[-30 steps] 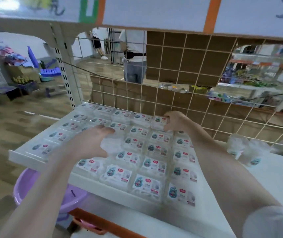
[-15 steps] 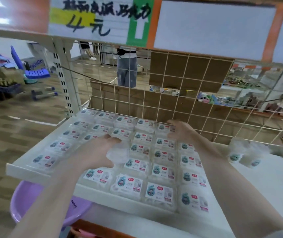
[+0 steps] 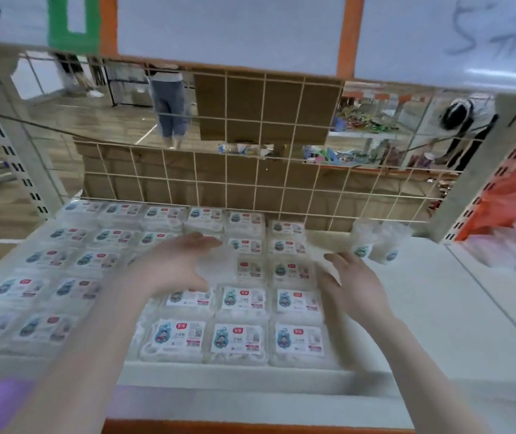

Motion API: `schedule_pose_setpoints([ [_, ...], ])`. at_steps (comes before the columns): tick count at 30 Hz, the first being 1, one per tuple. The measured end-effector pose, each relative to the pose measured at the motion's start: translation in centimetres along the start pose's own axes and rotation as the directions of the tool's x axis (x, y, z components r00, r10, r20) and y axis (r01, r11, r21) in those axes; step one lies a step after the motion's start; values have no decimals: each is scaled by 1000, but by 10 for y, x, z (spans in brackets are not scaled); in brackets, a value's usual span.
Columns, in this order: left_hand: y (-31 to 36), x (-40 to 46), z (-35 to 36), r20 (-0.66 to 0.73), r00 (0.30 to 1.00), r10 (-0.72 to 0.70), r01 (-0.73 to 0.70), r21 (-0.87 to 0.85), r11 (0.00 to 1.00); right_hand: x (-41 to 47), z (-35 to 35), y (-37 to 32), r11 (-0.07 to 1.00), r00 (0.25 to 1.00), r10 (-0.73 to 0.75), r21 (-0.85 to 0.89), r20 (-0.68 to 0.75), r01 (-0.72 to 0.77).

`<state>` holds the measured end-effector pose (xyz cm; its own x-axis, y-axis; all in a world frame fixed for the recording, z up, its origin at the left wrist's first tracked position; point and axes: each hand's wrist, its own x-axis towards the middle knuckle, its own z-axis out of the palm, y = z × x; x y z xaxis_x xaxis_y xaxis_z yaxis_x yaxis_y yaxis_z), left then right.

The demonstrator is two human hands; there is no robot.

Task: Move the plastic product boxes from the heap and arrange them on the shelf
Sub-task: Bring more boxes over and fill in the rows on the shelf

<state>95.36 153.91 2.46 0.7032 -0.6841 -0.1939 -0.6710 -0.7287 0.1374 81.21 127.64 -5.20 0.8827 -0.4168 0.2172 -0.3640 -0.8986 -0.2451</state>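
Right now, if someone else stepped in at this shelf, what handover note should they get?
Left hand: holds a clear box over the middle rows.
Right hand: open, holding nothing, at the right edge of the laid-out boxes.
Done: the left part of the shelf is filled with rows of boxes, labels up.
Left: set down the held box, place the two loose boxes by the wire grid, fill the bare right side.

White shelf (image 3: 438, 324) with rows of plastic boxes (image 3: 239, 339)
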Motion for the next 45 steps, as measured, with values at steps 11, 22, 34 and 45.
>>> schedule_pose_setpoints([
  [11,76,25,6,121,984,132,-135,20,991,-22,14,38,999,1000,10,-53,4,-10],
  [22,75,23,26,66,986,150,-153,34,988,-21,19,42,1000,1000,-5,-6,-14,5],
  [34,57,41,5,77,989,127,-80,-440,894,-23,21,42,1000,1000,-15,14,-15,16],
  [45,71,41,22,-16,1000,14,-18,-299,954,-24,19,41,1000,1000,-12,29,-15,13],
])
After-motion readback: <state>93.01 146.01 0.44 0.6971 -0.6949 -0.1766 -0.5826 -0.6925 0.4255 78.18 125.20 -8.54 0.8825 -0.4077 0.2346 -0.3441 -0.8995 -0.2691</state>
